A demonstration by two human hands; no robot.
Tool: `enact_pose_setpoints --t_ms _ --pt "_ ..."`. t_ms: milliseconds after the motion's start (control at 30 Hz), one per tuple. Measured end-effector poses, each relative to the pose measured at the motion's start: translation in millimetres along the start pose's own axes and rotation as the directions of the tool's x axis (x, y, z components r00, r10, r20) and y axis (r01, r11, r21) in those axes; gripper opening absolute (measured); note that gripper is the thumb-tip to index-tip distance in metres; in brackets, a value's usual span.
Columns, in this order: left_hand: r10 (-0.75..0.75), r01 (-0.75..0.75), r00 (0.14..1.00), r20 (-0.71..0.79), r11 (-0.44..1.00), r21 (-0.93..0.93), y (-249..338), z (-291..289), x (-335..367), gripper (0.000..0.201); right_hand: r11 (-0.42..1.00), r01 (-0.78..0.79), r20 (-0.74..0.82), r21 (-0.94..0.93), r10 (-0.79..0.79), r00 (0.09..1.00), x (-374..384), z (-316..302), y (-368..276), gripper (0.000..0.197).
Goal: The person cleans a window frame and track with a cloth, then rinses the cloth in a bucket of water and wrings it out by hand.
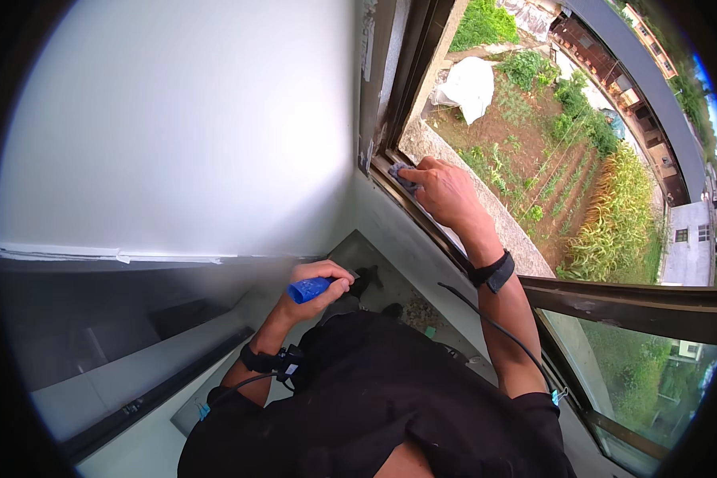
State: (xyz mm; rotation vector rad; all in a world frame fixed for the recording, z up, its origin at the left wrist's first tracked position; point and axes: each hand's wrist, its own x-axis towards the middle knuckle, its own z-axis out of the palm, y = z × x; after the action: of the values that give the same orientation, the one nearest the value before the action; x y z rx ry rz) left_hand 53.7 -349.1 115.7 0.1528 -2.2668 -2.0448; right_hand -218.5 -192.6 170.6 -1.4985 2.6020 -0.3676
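My right hand (446, 191) reaches out to the window. Its fingers press a crumpled grey cloth (406, 177) into the corner of the brown window track (422, 209). My left hand (320, 288) is closed round a tool with a blue handle (309, 289), held in front of my body, away from the window. The tool's far end is mostly hidden by my fingers, so I cannot tell its exact kind.
A white wall (191, 135) stands to the left, with a ragged edge above a dark glossy panel (135, 319). At lower right is a glass pane (637, 374) in a brown frame. Outside lies a garden plot (534, 143). Bits of debris (422, 313) lie on the floor.
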Motion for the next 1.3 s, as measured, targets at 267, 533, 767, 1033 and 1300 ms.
enact_pose_setpoints --t_ms 267,533,767,1033,1300 --pt "0.01 -0.006 0.997 0.073 0.999 -0.047 -7 -11 22 0.011 0.975 0.155 -0.045 -0.158 -0.164 0.985 28 1 6 0.024" --pt "0.082 -0.078 0.985 0.151 0.996 -0.032 -11 1 34 0.009 0.944 0.165 -0.041 -0.284 -0.184 0.982 53 15 -5 0.021" --pt "0.069 -0.062 0.989 0.129 0.996 -0.057 -12 7 32 0.01 0.995 0.082 -0.282 -0.063 -0.097 0.954 39 25 -14 0.021" --pt "0.018 -0.011 0.993 0.116 0.998 -0.062 -21 7 32 0.01 0.994 0.075 -0.383 0.084 -0.037 0.923 17 12 -38 0.018" --pt "0.077 -0.075 0.992 0.098 0.997 -0.028 -25 8 34 0.009 1.0 0.01 -0.215 0.004 -0.008 0.977 35 23 -41 0.018"
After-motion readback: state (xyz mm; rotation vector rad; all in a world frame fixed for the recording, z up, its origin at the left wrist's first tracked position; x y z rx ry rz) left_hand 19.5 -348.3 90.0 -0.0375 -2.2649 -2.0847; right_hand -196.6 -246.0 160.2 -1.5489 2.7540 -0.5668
